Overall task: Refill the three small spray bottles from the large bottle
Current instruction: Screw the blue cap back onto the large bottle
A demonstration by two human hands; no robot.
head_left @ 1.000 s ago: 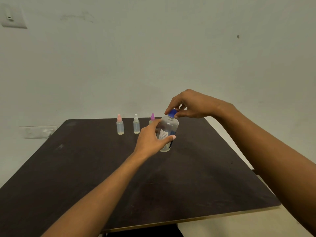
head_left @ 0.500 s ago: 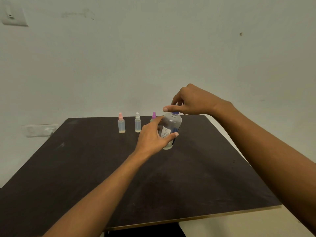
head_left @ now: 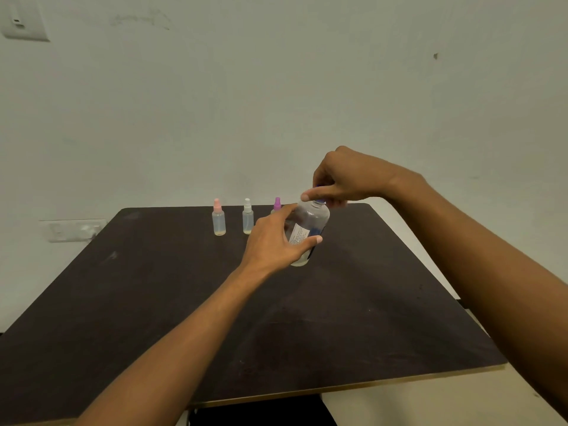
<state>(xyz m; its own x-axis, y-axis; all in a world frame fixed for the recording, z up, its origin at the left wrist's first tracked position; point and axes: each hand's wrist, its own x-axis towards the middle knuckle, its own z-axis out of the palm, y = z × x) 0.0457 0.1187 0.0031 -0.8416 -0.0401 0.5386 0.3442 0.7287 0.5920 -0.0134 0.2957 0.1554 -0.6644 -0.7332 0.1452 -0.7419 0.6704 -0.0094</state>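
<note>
The large clear bottle (head_left: pixel 309 226) with a white label stands near the middle of the dark table (head_left: pixel 153 302). My left hand (head_left: pixel 276 241) wraps its body. My right hand (head_left: pixel 341 179) pinches the blue cap (head_left: pixel 319 200) at the bottle's neck, mostly hiding it. Three small spray bottles stand in a row at the table's far edge: a pink-topped one (head_left: pixel 218 218), a white-topped one (head_left: pixel 247 216) and a purple-topped one (head_left: pixel 277 205), the last partly hidden behind my left hand.
A pale wall rises right behind the table. A switch plate (head_left: pixel 21 21) is at the wall's top left and a socket strip (head_left: pixel 73 230) sits low on the left. The table's front edge (head_left: pixel 338 385) runs near my forearms.
My right hand has rotated on the cap, so less of the blue cap shows. The bottle has gone from tilted to nearly upright in my left hand.
</note>
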